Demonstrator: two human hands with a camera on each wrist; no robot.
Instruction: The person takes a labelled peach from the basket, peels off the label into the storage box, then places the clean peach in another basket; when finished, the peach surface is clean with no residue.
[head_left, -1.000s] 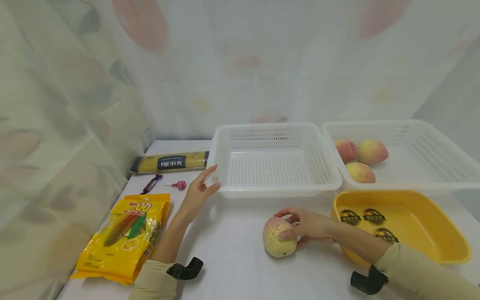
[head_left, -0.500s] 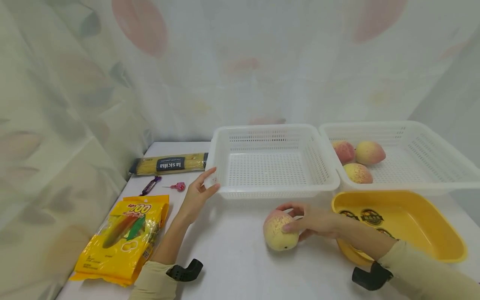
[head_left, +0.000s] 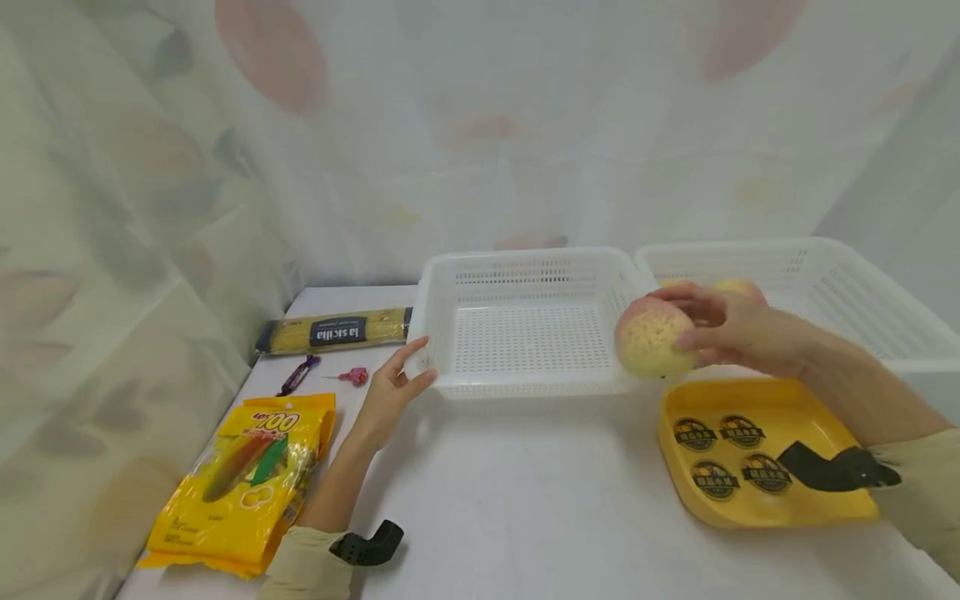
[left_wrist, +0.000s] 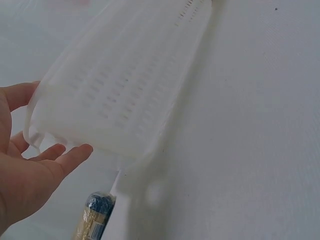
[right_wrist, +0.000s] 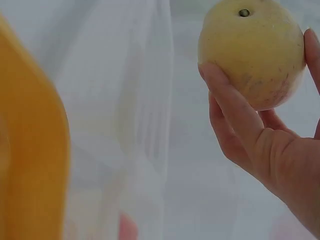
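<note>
In the head view my right hand grips a yellow-and-pink peach, raised in the air over the seam between two white baskets. The right wrist view shows fingers and thumb around the peach's sides, its stem end facing the camera. My left hand holds the front left corner of the left white basket, which has nothing in it. Seen from the left wrist, the fingers curve about that basket's corner. Peaches lie in the right white basket, mostly hidden by my right hand.
A yellow tub with round dark stickers stands front right, below my right forearm. On the left lie a pasta packet, a purple-wrapped candy, a pink lollipop and a yellow candy bag. A patterned curtain hangs behind.
My right hand has lifted the peach off the table and carried it up and to the right, to the baskets' adjoining rims. The left hand stays at the basket corner.
</note>
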